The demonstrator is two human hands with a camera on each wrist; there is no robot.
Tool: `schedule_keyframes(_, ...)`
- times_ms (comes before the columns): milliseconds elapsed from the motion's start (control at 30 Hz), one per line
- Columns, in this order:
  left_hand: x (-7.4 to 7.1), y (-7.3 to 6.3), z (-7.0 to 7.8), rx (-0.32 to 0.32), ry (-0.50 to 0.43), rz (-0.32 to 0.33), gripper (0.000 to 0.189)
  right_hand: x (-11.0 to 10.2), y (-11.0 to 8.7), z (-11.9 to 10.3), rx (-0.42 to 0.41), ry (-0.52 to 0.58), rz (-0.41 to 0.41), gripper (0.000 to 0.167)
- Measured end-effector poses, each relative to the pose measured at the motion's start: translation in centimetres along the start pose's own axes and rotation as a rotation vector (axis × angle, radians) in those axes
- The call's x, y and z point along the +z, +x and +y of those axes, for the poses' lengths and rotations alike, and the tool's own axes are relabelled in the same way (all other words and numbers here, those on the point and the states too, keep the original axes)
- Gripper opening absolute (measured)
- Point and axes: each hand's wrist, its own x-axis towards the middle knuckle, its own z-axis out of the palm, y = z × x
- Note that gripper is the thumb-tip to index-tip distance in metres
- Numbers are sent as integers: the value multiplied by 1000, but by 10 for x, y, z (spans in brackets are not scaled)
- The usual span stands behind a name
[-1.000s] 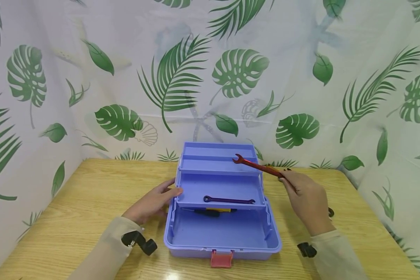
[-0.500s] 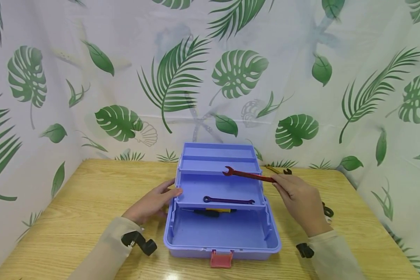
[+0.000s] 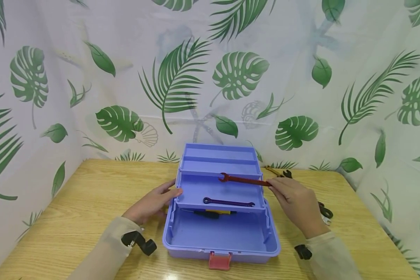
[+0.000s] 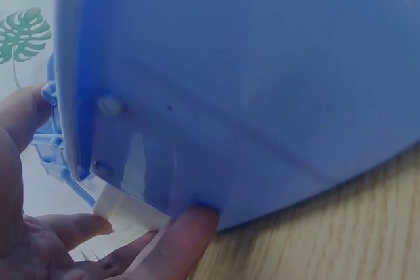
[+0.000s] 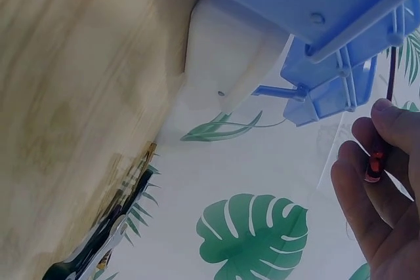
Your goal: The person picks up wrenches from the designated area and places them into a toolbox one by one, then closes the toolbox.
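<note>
A blue-purple toolbox (image 3: 227,239) stands with its stepped trays raised and its red latch (image 3: 219,261) at the front. My left hand (image 3: 154,202) holds its left side, thumb at the tray's edge and fingers against the outer wall (image 4: 275,83). Over the lower tray (image 3: 196,184), my right hand (image 3: 297,202) pinches a red wrench (image 3: 246,180) by its right end, the open jaw pointing left. In the right wrist view the wrench's near end (image 5: 374,167) shows between thumb and fingers. A dark purple wrench (image 3: 227,202) lies in that tray's front.
Black and yellow tool handles (image 3: 207,214) show in the bottom compartment, partly hidden under the tray. On the table (image 3: 91,210) right of the box lie a yellow tool (image 3: 273,171), black-handled tools (image 3: 325,210) and a silver wrench end (image 3: 326,221). A leaf-print curtain (image 3: 126,77) hangs behind.
My right hand has moved left and down with the red wrench, bringing it from the upper tray to over the lower one. The left hand keeps its hold on the toolbox.
</note>
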Motion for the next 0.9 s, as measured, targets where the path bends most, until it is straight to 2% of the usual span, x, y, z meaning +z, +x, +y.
schedule_keyframes(300,0,2,-1,-10,24,23,83,0,2,-4,-30,43,-3,24)
schedule_keyframes(467,1,2,-1,-17,13,23,83,0,2,-8,-45,68,-18,57)
schedule_keyframes(600,1,1,0,-15,0,9,84,-1,3,-11,-53,79,-28,61)
schedule_keyframes(733,-1,0,0,-16,2,0,85,-1,4,-14,-74,102,-36,56)
schedule_keyframes(867,-1,0,1,-17,0,-4,86,0,5,-17,-93,115,-53,27)
schedule_keyframes(900,-1,0,1,-18,-1,-6,86,0,5,-18,-95,113,-57,25)
